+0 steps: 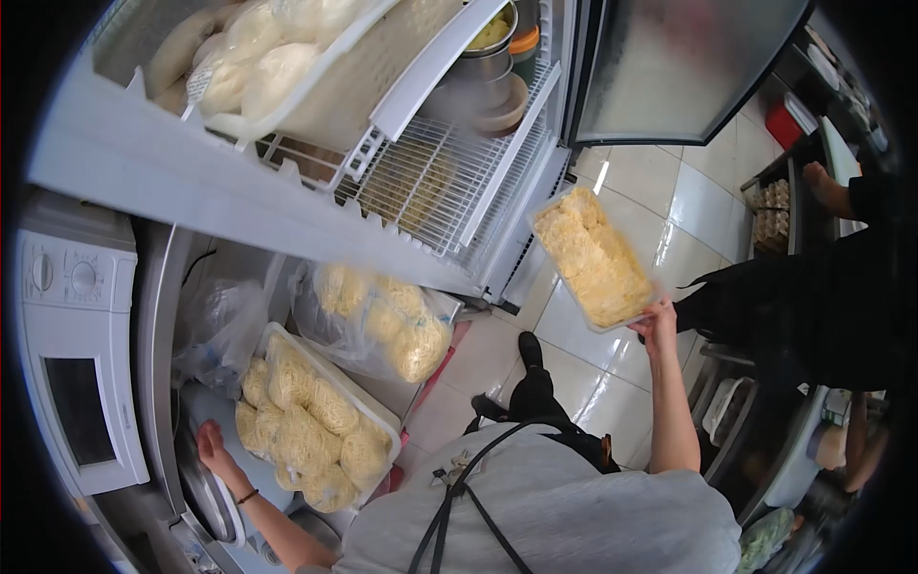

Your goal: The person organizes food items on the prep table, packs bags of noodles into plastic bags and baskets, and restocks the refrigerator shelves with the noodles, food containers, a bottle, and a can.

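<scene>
Tiled floor [703, 203], open fridge [239, 241]; outstretched right hand [659, 325] grips a filled tub [566, 279]; left hand [218, 453], grip unclear, beside noodles [308, 435]

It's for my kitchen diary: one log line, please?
right hand: holding filled tub | left hand: near noodle bundles | fridge door: open

The container [563, 275] is formed of smooth plastic, the floor [703, 206] of glossy tile, the shirt [535, 507] of matt cloth.

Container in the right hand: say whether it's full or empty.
Full, or nearly: yellowish food spreads from end to end of the container, held by the right hand.
</scene>
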### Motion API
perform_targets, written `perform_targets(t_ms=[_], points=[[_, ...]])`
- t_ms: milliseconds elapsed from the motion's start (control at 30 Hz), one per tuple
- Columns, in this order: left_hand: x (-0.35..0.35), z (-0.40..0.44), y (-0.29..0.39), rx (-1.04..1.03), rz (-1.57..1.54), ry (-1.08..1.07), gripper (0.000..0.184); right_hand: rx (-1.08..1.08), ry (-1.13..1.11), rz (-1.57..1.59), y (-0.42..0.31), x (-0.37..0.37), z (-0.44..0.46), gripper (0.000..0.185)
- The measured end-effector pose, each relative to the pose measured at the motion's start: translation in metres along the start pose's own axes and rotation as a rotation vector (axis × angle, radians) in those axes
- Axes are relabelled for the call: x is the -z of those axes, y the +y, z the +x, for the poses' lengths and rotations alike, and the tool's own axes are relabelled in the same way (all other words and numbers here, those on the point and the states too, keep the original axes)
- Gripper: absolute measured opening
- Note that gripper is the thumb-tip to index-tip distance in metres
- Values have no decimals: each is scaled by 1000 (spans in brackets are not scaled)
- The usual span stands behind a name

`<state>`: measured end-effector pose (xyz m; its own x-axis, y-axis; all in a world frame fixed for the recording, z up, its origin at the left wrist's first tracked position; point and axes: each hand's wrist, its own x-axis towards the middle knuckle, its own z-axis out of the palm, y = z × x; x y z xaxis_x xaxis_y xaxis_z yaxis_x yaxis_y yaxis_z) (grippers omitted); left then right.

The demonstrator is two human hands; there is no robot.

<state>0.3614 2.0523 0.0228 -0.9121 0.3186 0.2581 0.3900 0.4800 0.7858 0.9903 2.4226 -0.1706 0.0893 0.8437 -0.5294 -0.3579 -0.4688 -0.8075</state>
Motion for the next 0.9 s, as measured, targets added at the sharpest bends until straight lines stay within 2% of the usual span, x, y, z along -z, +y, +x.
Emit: perform_targets(t_ms=[167,300,367,467,600,667,700,767,867,900], points=[[10,-6,-8,50,163,70,25,-102,-28,-20,35,-26,64,62],[35,-11,-19,84,174,114,23,-161,-23,-15,62,-68,108,61],[46,-17,-24,73,290,99,21,-192,-25,22,80,-89,132,62],[46,-34,-18,190,300,185,20,-192,-6,81,107,-129,168,60],[43,-63,-6,193,357,241,20,-123,-33,181,163,-185,199,60],[51,-74,-11,217,403,214,20,-152,67,359,194,-213,202,61],[53,-81,-13,216,403,226,20,-155,55,362,205,-230,199,61],[57,-95,-17,277,441,262,20,-291,142,374,227,-258,188,65],[72,-115,-36,306,443,222,16,-306,235,409,284,-285,203,64],[74,-121,-41,312,444,229,16,-279,324,244,310,-293,215,58]])
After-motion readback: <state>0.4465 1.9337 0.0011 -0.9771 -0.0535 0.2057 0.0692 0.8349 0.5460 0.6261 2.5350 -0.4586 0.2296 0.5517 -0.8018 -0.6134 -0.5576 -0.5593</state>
